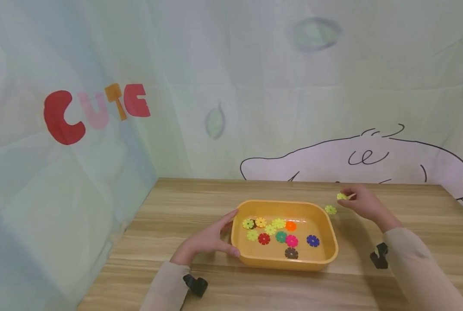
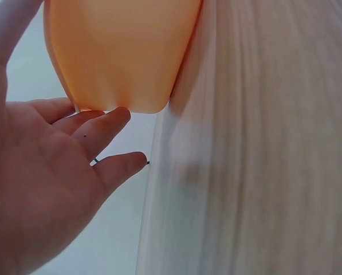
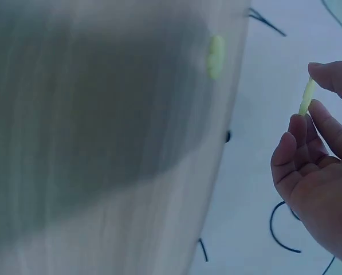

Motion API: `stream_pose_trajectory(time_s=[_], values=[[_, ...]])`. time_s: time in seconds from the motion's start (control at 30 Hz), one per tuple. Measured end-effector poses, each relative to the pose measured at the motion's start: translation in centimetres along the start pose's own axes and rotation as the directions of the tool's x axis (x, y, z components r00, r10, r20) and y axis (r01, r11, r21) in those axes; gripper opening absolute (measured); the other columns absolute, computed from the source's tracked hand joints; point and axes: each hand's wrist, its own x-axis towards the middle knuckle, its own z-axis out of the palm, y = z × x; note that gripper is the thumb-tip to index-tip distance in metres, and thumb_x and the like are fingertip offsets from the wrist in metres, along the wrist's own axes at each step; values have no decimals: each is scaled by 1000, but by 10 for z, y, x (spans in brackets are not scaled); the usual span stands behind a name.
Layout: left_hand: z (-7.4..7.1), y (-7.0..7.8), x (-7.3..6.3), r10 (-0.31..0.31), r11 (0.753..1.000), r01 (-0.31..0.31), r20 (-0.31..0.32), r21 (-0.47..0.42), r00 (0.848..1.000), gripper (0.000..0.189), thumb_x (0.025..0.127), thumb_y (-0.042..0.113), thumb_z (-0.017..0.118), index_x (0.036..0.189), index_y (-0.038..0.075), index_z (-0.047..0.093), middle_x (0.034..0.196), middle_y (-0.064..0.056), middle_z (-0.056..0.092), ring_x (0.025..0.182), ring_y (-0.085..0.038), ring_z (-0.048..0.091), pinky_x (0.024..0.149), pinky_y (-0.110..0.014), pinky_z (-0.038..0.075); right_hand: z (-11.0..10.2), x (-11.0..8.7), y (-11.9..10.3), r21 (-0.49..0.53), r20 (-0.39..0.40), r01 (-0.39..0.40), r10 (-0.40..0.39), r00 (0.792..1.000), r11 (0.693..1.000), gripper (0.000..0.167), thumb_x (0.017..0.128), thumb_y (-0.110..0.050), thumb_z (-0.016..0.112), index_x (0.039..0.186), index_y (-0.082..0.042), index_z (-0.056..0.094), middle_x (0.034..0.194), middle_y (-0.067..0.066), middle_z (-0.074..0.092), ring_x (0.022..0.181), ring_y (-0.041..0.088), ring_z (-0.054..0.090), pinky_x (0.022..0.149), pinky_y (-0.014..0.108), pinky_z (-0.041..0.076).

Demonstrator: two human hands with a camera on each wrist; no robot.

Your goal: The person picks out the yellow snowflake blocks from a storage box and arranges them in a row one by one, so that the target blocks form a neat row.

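An orange plastic tray (image 1: 285, 263) stands on the wooden table, holding several notched, flower-shaped plastic discs in yellow, orange, red, teal, pink, blue and dark brown. My left hand (image 1: 212, 237) spreads across the tray's left end, thumb near the front corner. In the left wrist view, nearly straight fingertips (image 2: 122, 114) rest against the tray's end wall (image 2: 125, 57), the little finger held off it. Beyond the tray's right back corner, my right hand (image 1: 365, 203) pinches a yellow-green disc (image 1: 341, 196) between thumb and fingers, seen edge-on (image 3: 307, 96) in the right wrist view.
Another yellow-green disc (image 1: 330, 210) lies on the table (image 1: 192, 194) just beyond the tray's right rim. A printed cloth backdrop (image 1: 215, 86) hangs behind and to the left of the table. Both wrists carry small black camera mounts (image 1: 195, 285).
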Motion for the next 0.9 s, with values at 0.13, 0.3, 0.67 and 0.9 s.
stream_pose_trajectory(time_s=[0.13,0.3,0.67,0.9], values=[[0,-1,1,1,1000,-1,1,5,1000,112,71,32,86,156,16,15,161,-6,16,146,-28,23,117,-56,14,5,3,13,-25,4,-28,28,1000,999,46,91,-18,64,119,17,54,117,37,55,99,46,58,80,49,55],[0,-1,1,-4,1000,4,-5,7,1000,112,71,33,86,156,17,15,161,-5,17,146,-28,23,117,-57,14,7,6,20,-28,36,-50,51,998,998,46,90,-17,64,118,18,53,117,39,53,101,49,57,82,52,54],[0,0,1,-2,1000,2,0,0,1000,112,72,33,86,156,17,14,161,-6,15,145,-28,24,117,-56,15,10,7,28,-35,110,-113,116,987,993,48,87,-14,62,119,20,51,116,39,53,104,49,54,90,57,48],[0,1,-1,-12,1000,12,5,1,1000,112,71,35,86,156,18,15,162,-5,15,146,-28,22,116,-57,14,14,8,34,-32,151,-148,151,977,988,48,85,-15,65,118,17,53,113,35,56,101,43,56,89,56,49]])
